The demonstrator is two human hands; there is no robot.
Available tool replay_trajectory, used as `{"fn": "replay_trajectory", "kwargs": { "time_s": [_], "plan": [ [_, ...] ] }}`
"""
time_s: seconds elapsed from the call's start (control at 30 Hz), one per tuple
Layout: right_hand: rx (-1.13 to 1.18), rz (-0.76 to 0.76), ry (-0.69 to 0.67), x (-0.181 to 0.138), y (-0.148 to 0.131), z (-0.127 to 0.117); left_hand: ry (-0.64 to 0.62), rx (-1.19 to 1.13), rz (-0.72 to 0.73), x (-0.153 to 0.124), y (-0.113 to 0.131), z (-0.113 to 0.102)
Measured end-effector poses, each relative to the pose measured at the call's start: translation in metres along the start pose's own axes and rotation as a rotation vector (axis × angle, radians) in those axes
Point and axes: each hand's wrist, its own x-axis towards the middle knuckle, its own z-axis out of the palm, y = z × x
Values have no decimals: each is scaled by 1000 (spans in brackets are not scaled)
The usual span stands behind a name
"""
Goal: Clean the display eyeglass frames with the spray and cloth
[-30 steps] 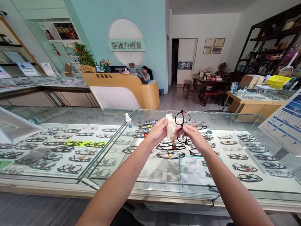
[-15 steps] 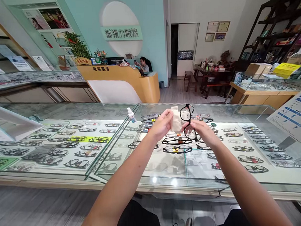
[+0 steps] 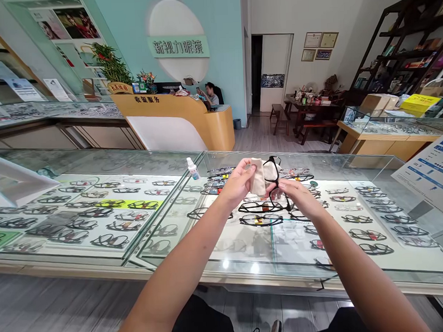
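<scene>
Above the glass display case, my left hand (image 3: 240, 181) grips a beige cleaning cloth (image 3: 258, 178), its folds reaching behind the upper lens of a pair of glasses. Those black-framed eyeglasses (image 3: 277, 176) are turned on end, one lens above the other, and my right hand (image 3: 294, 193) pinches them near the bridge. Part of the lower lens is hidden by my right fingers. A small white spray bottle (image 3: 193, 169) stands on the glass top, left of my hands.
Rows of eyeglasses (image 3: 261, 220) lie inside the glass case (image 3: 232, 269) beneath my hands. A white sign (image 3: 430, 173) stands at the right, and a white stand (image 3: 14, 180) at the left. Beyond the case, a person (image 3: 211, 94) sits behind a wooden counter (image 3: 220, 129).
The glasses have turned slightly in my right hand. The cloth has shifted and now tilts against the upper lens. The camera view has moved a little.
</scene>
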Motion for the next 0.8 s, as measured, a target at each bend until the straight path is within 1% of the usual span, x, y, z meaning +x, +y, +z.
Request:
{"fn": "replay_trajectory", "kwargs": {
  "time_s": [0.07,0.13,0.33,0.53,0.6,0.8],
  "plan": [
    [1,-10,23,0,-1,0,34,-54,32,-1,3,2],
    [1,-14,35,0,-1,0,42,-73,46,-2,7,4],
    [-6,-22,24,1,-1,3,9,6,-16,-8,10,11],
    [-24,-37,-21,2,-3,7,86,75,10,-6,4,13],
    [-35,-38,-39,2,-3,8,94,74,6,-5,2,12],
    [-46,-55,-45,2,0,6,40,112,-34,-8,3,13]
  ]
}}
